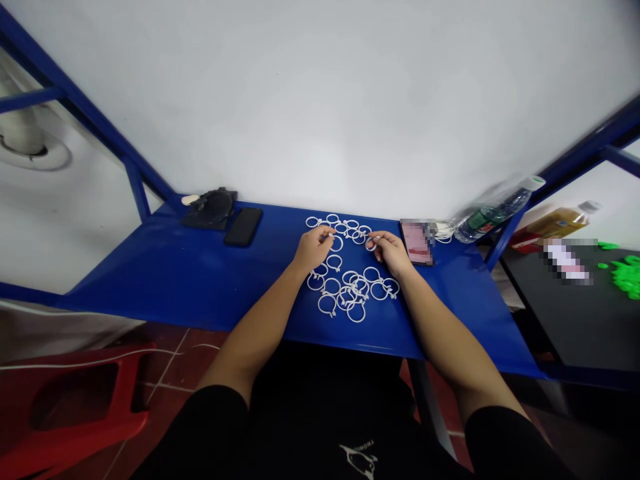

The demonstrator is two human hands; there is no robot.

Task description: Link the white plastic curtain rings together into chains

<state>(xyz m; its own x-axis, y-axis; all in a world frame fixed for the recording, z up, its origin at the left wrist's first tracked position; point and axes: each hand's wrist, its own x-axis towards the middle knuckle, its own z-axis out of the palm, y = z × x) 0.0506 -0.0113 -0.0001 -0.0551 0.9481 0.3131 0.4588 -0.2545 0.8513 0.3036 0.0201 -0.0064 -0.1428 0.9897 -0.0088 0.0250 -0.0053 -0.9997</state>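
Several white plastic rings with small clip tabs lie on the blue table (200, 280). One loose group of rings (352, 225) is at the back, and a larger overlapping pile (356, 311) lies nearer to me. My left hand (315, 248) is closed in a pinch on a white ring (337, 244), just left of the middle. Across from it, my right hand (387, 252) pinches another white ring (371, 245) between thumb and fingers. The two hands are apart, with blue tabletop between them.
A black phone (243, 227) and a dark crumpled item (213, 208) lie at the back left. To the right are a lit phone (417, 241), a white cable (443, 231) and a clear bottle (495, 213). A red stool (125, 393) stands at lower left.
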